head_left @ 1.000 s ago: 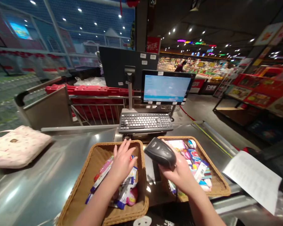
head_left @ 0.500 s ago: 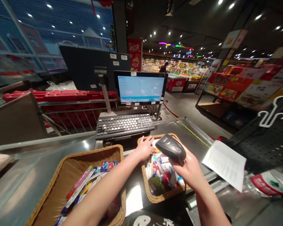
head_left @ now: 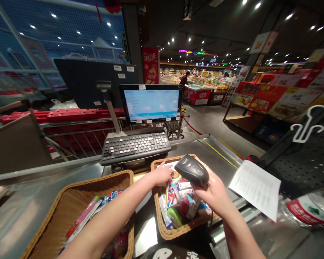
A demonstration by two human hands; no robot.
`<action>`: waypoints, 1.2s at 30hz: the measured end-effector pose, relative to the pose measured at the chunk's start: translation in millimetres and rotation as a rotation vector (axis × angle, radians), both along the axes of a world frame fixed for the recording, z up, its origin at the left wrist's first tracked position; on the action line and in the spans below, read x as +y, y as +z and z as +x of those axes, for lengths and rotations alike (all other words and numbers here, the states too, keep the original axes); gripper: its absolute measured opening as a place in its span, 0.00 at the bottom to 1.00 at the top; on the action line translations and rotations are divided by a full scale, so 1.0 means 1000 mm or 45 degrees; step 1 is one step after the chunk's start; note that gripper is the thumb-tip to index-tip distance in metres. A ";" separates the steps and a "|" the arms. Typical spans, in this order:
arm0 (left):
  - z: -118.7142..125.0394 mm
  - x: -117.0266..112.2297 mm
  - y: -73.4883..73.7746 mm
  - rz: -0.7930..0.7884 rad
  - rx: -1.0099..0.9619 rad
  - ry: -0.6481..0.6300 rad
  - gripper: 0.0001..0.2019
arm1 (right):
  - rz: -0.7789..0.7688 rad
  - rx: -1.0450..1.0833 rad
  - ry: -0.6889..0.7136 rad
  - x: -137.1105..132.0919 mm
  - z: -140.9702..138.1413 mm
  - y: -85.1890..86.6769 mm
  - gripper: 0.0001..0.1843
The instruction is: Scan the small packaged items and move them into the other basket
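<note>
My right hand (head_left: pixel 213 189) is wrapped round a black handheld barcode scanner (head_left: pixel 192 169), held above the right wicker basket (head_left: pixel 158 219). Inside that basket lie small packaged goods (head_left: pixel 180 190) in mixed colours, among them a green item (head_left: pixel 175 217) and a dark red one. My left hand (head_left: pixel 162 175) reaches over the basket's far left part, fingers apart and slightly bent at the packages; I see nothing held in it. Under my left forearm a larger wicker basket (head_left: pixel 62 201) holds long thin packs (head_left: pixel 83 216) and other goods, partly hidden by the arm.
Beyond the baskets stand a black keyboard (head_left: pixel 136 146) and a lit monitor (head_left: pixel 152 104), with a second screen's back (head_left: pixel 91 82) beside them. On the right are a printed sheet (head_left: pixel 256 187), a large bottle with a red label (head_left: pixel 307 210) and a white hook (head_left: pixel 307 126).
My left hand has gone from the basket's far rim a little down into the goods. The scanner stays in my right hand above the basket. The view has shifted slightly.
</note>
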State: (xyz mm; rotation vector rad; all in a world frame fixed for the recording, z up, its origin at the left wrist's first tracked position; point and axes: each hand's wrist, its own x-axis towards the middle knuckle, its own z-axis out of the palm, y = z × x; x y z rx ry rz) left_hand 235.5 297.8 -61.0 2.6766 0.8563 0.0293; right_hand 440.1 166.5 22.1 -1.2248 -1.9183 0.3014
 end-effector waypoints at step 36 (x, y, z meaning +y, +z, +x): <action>-0.135 -0.068 0.072 0.420 -1.186 1.199 0.14 | 0.117 -0.172 0.094 -0.009 -0.078 0.008 0.30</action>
